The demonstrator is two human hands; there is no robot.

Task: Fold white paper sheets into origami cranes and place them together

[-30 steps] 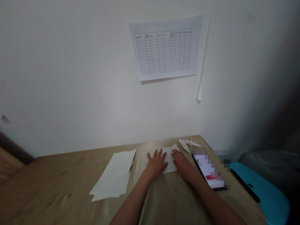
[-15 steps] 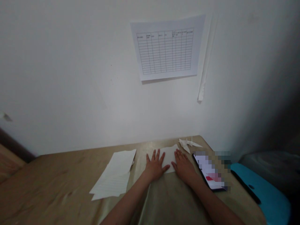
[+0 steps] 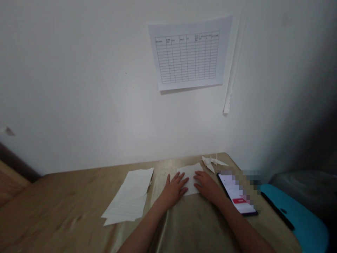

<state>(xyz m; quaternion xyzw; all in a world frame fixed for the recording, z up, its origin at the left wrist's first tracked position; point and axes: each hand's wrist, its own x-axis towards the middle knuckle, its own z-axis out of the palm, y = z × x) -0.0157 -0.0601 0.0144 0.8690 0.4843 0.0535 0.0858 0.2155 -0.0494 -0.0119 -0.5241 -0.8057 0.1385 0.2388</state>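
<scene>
The small paper sheet (image 3: 191,180) lies flat near the far edge of the table (image 3: 84,200), towards its far right corner, with both hands on it. The fingers of the left hand (image 3: 174,191) are spread wide over the sheet's left side; those of the right hand (image 3: 207,185) sit closer together and a little bent, resting on its right side. Neither hand pinches anything.

The likeliest trouble is the sheet itself: it looks thin, so uneven pressure, or the two hands pulling apart, could crease or tear it. The ridge (image 3: 165,225) in the table's surface runs up close to the left hand and might leave a bump if the sheet slid over it.

The pointed paper scraps (image 3: 210,163) lie by the far right corner, just beyond the right hand; a push away from the body could sweep them against the wall or off that corner. The phone (image 3: 238,193) is just beside the right forearm along the right edge, so an elbow swung outwards could nudge it over. The loose lined sheets (image 3: 127,198), left of the left arm, might slip askew if a sleeve or forearm dragged across them
</scene>
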